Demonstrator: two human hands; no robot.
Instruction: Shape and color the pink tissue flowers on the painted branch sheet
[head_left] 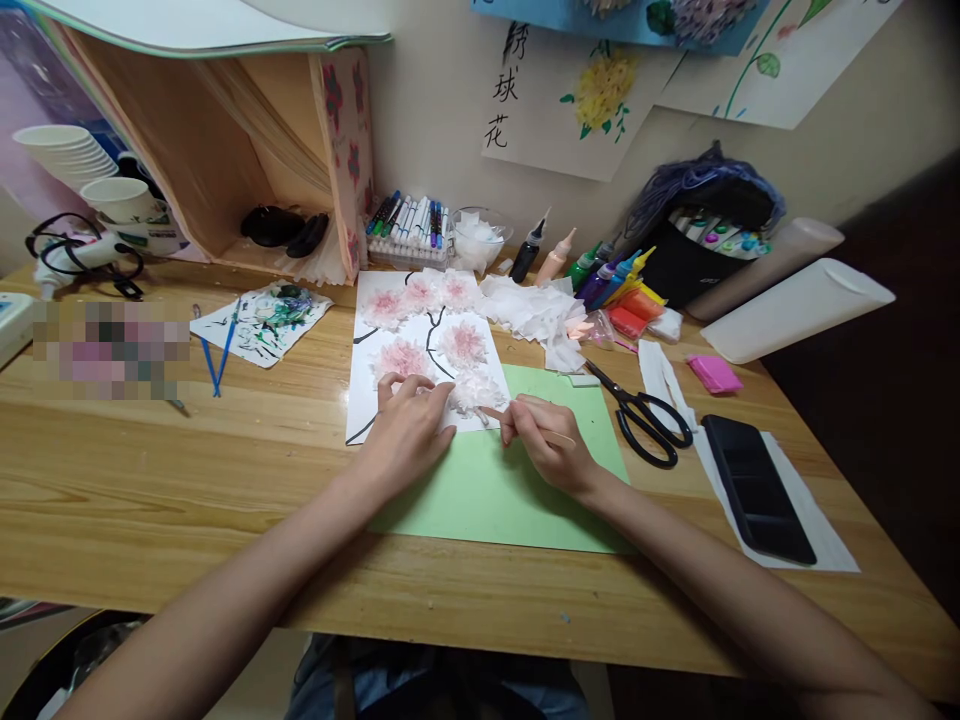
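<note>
A white sheet [362, 395] with painted black branches and fluffy pink-and-white tissue-paper flowers [463, 343] lies on a green sheet [555, 520]. My left hand [409, 420] rests on the sheet's lower part, fingers spread and bent, by the lower left flower. My right hand [551, 440] is closed around a thin wooden stick [559, 438]. The stick's tip points at the whiter flower [480, 390] at the lower right; whether it touches the petals I cannot tell. A pile of torn white tissue [536, 310] lies just behind the sheet.
Black-handled scissors [649, 420] and a black case [757, 490] lie on the right. Paint bottles [529, 250], a box of markers [409, 230] and a glass bowl of tissue [480, 240] stand at the back. Blue brushes [225, 345] and a paint-smeared paper [274, 320] lie left.
</note>
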